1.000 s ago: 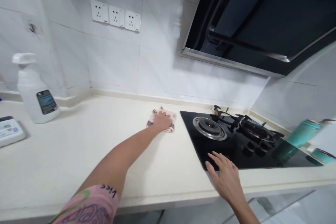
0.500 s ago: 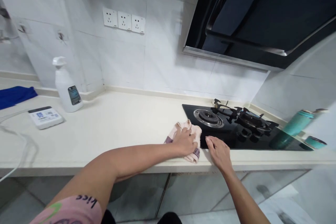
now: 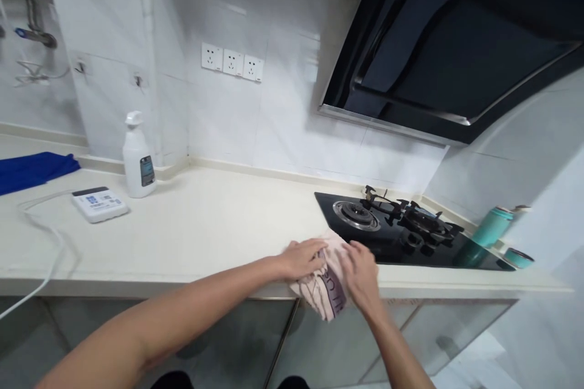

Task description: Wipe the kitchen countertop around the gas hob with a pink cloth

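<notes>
A pale pink cloth (image 3: 325,289) with dark lettering hangs partly over the front edge of the cream countertop (image 3: 205,231). My left hand (image 3: 301,258) grips the cloth's left side, fingers curled into it. My right hand (image 3: 360,273) is closed on its right side, just in front of the black gas hob (image 3: 392,243). Both hands meet at the counter's front edge.
A white spray bottle (image 3: 137,158) and a white flat device (image 3: 100,203) with a cable stand at the left, beside a blue cloth (image 3: 31,171). A teal flask (image 3: 490,228) and a small teal dish (image 3: 517,257) sit right of the hob. A dark extractor hood (image 3: 447,55) hangs overhead.
My left hand has dragged the cloth from the back of the counter to its front edge. My right hand left the hob's corner and took hold of the cloth. The view pulled back.
</notes>
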The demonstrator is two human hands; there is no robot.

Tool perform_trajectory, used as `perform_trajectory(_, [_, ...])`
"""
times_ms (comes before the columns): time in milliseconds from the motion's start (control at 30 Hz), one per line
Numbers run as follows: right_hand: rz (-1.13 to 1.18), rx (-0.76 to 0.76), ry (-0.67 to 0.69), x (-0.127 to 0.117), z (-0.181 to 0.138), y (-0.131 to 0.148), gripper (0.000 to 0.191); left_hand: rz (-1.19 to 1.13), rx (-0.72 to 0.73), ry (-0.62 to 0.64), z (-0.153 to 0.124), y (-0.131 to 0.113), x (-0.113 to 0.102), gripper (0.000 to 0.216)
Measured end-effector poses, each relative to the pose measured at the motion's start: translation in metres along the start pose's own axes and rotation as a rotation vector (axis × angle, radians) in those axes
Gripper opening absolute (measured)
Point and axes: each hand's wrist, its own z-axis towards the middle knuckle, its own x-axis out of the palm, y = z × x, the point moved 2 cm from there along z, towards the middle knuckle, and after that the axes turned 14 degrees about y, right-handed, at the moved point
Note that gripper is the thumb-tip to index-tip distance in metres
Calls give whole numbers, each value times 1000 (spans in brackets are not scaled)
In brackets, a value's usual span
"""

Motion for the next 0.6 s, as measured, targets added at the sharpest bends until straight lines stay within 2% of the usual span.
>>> perform_trajectory(100, [-143,-1,263,20,-4,58,70,-29,-68,8,-36,37,-15,52])
perform_trajectory(200, [-154,1,435,32,8,110,85,-33,-192,-20,-76,73,-21,49])
perform_trajectory(333, [-85,-258,567,43,34,152,74,9,-394,-120,-120,117,-11,52])
perform_trajectory(400, [-89,-351,562,45,43,157,62,68,-466,-184,-136,137,-1,51])
perform_trajectory(467, [-103,-366,530,43,47,153,50,128,-481,-241,-147,152,10,51])
perform_trajectory(600, [-116,-334,439,30,41,118,32,196,-456,-303,-157,167,24,54])
